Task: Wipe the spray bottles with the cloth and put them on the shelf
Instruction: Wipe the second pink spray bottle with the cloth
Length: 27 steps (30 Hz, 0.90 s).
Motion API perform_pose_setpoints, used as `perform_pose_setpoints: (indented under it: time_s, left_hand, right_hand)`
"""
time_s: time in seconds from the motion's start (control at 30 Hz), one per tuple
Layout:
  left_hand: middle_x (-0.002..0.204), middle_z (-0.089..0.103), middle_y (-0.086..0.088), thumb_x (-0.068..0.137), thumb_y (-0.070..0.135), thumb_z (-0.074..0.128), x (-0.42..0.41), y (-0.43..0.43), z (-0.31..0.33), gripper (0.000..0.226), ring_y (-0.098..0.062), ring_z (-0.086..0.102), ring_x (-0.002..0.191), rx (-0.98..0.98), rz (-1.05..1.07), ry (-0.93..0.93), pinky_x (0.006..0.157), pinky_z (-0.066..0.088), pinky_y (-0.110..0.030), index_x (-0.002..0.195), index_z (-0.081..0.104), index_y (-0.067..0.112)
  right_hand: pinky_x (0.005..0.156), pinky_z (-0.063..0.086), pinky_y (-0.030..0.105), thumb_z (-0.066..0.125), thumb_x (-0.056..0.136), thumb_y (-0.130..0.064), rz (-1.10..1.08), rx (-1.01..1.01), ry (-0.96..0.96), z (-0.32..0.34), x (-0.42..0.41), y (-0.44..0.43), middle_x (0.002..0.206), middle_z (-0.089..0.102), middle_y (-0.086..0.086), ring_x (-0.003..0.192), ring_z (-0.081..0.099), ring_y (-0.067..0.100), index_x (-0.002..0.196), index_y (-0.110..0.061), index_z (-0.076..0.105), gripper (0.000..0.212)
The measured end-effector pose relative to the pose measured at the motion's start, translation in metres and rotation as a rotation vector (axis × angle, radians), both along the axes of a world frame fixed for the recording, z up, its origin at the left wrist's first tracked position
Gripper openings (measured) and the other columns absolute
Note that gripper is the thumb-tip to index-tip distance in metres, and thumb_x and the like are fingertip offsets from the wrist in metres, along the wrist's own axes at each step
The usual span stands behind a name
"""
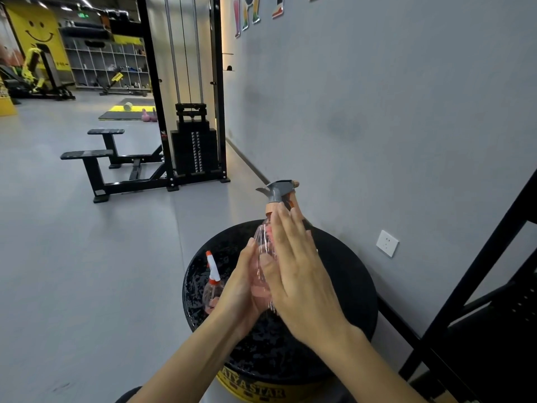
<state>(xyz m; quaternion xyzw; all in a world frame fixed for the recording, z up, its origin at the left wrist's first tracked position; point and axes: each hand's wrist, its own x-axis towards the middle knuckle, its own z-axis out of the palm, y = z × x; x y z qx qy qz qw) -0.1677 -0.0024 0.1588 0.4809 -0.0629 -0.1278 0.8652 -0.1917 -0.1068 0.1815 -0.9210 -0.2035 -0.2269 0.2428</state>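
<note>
A clear pinkish spray bottle [263, 242] with a grey trigger head and orange collar stands upright between my two hands, above a round black stool top [348, 274]. My left hand [241, 289] cups its lower body from the left, fingers curled round it. My right hand [293, 266] lies flat against the bottle's right side with straight fingers. A second, smaller clear bottle [213, 289] with a white and orange sprayer stands on the stool to the left. No cloth shows in view. A black shelf frame [476, 292] rises at the right.
The grey wall with a white socket [387, 243] runs along the right. A black cable weight machine [191, 141] with two low pads stands ahead on the grey floor. The stool has a yellow base [255, 391].
</note>
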Motion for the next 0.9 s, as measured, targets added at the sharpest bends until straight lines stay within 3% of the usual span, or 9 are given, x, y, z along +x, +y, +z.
perform_pose_setpoints:
  time_s: [0.13, 0.23, 0.33, 0.47, 0.57, 0.67, 0.77, 0.83, 0.9]
  left_hand:
    - [0.117, 0.071, -0.008, 0.102, 0.044, 0.028, 0.000, 0.001, 0.002, 0.049, -0.018, 0.069, 0.107, -0.045, 0.038, 0.004, 0.075, 0.057, -0.024, 0.128, 0.059, 0.016]
    - [0.121, 0.069, -0.007, 0.102, 0.047, 0.028, -0.001, 0.002, 0.000, 0.049, -0.019, 0.068, 0.109, -0.029, 0.020, 0.004, 0.075, 0.058, -0.026, 0.130, 0.057, 0.020]
    - [0.113, 0.073, -0.002, 0.098, 0.052, 0.030, -0.004, -0.001, 0.000, 0.046, -0.018, 0.071, 0.095, 0.009, -0.014, 0.008, 0.068, 0.061, -0.035, 0.117, 0.067, 0.031]
    - [0.103, 0.076, 0.005, 0.094, 0.056, 0.033, -0.003, -0.003, 0.000, 0.048, -0.022, 0.071, 0.095, 0.003, -0.020, 0.022, 0.079, 0.056, -0.050, 0.093, 0.077, 0.037]
    - [0.104, 0.075, -0.004, 0.093, 0.056, 0.038, 0.000, -0.002, 0.001, 0.048, -0.024, 0.068, 0.092, -0.017, 0.004, 0.027, 0.073, 0.058, -0.043, 0.098, 0.077, 0.030]
    - [0.092, 0.075, 0.001, 0.089, 0.054, 0.040, -0.001, 0.000, 0.004, 0.042, -0.014, 0.068, 0.076, -0.002, 0.013, -0.037, 0.062, 0.054, -0.028, 0.090, 0.078, 0.034]
    - [0.085, 0.071, 0.002, 0.088, 0.051, 0.042, -0.003, 0.000, 0.004, 0.038, -0.011, 0.059, 0.068, 0.022, -0.005, -0.069, 0.055, 0.046, -0.023, 0.091, 0.076, 0.035]
    - [0.081, 0.071, -0.001, 0.087, 0.045, 0.046, -0.003, 0.001, 0.003, 0.036, -0.010, 0.063, 0.060, -0.016, -0.019, -0.041, 0.048, 0.050, -0.018, 0.091, 0.077, 0.026]
    - [0.089, 0.075, -0.001, 0.084, 0.045, 0.049, -0.004, 0.001, 0.001, 0.035, -0.012, 0.071, 0.073, -0.001, -0.034, -0.035, 0.063, 0.060, -0.028, 0.092, 0.077, 0.026]
  right_hand:
    - [0.120, -0.005, 0.035, 0.019, 0.104, -0.038, 0.018, -0.034, -0.020, -0.020, -0.017, 0.003, 0.161, -0.019, -0.009, 0.147, -0.019, 0.008, 0.154, -0.020, -0.009, 0.060]
    - [0.121, -0.005, 0.033, 0.019, 0.104, -0.038, 0.020, -0.018, -0.010, -0.016, -0.011, 0.002, 0.161, -0.016, -0.011, 0.146, -0.019, 0.005, 0.154, -0.022, -0.007, 0.059]
    - [0.121, -0.005, 0.024, 0.016, 0.103, -0.043, 0.017, 0.084, 0.047, 0.005, 0.008, -0.004, 0.161, -0.010, -0.015, 0.144, -0.018, -0.005, 0.154, -0.025, -0.001, 0.057]
    - [0.121, 0.000, 0.021, 0.014, 0.099, -0.049, 0.032, 0.178, 0.138, 0.021, 0.023, -0.009, 0.161, -0.002, -0.017, 0.142, -0.015, -0.010, 0.155, -0.025, 0.006, 0.061]
    - [0.120, -0.001, 0.021, 0.015, 0.101, -0.047, 0.034, 0.131, 0.101, 0.012, 0.011, -0.007, 0.160, -0.010, -0.018, 0.142, -0.018, -0.009, 0.154, -0.027, 0.000, 0.059]
    - [0.119, -0.004, 0.025, 0.014, 0.101, -0.046, 0.033, 0.076, 0.081, -0.004, -0.006, -0.003, 0.159, -0.019, -0.018, 0.142, -0.023, -0.006, 0.153, -0.026, -0.010, 0.060]
    - [0.119, -0.005, 0.027, 0.013, 0.100, -0.046, 0.027, 0.070, 0.075, -0.012, -0.013, -0.001, 0.159, -0.020, -0.017, 0.143, -0.023, -0.003, 0.152, -0.025, -0.012, 0.062]
    - [0.120, -0.004, 0.026, 0.014, 0.101, -0.045, 0.029, 0.078, 0.080, -0.010, -0.009, -0.003, 0.159, -0.018, -0.018, 0.142, -0.022, -0.004, 0.153, -0.026, -0.010, 0.060]
    - [0.121, -0.002, 0.026, 0.015, 0.101, -0.046, 0.028, 0.103, 0.078, -0.002, 0.001, -0.006, 0.160, -0.014, -0.017, 0.142, -0.021, -0.006, 0.153, -0.027, -0.006, 0.060]
